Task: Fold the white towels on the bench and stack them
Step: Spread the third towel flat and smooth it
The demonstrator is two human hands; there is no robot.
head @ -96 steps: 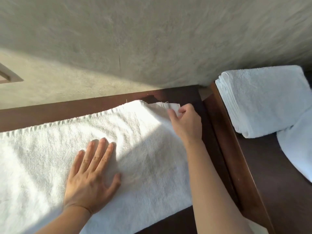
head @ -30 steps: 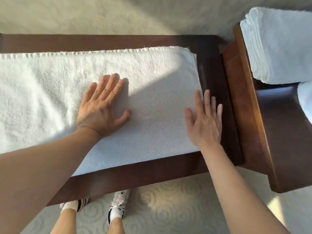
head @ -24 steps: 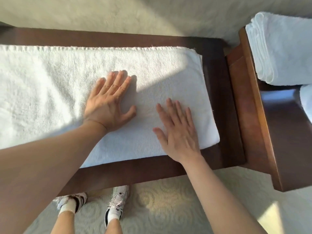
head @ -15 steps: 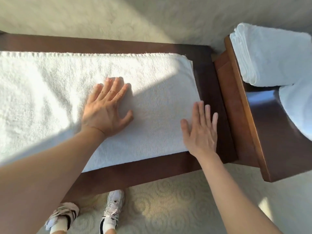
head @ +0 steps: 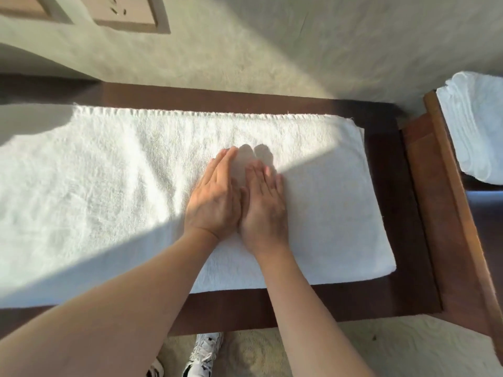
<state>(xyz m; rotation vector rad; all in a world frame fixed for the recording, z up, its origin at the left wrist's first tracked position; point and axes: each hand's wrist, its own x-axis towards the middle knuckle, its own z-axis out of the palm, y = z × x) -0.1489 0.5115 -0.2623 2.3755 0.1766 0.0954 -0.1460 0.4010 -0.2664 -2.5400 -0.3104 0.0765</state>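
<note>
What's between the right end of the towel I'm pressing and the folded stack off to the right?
In the head view, bare dark bench wood, then the raised wooden edge, separate the towel from the folded stack.

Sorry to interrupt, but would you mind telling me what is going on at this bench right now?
A person is folding white towels. A long towel, already folded lengthwise, lies along the dark wooden bench. The left hand and right hand rest flat on it side by side near its middle, fingers straight, apparently smoothing it. A stack of folded towels sits on a separate wooden surface to the right. This towel is not yet stacked.
</note>
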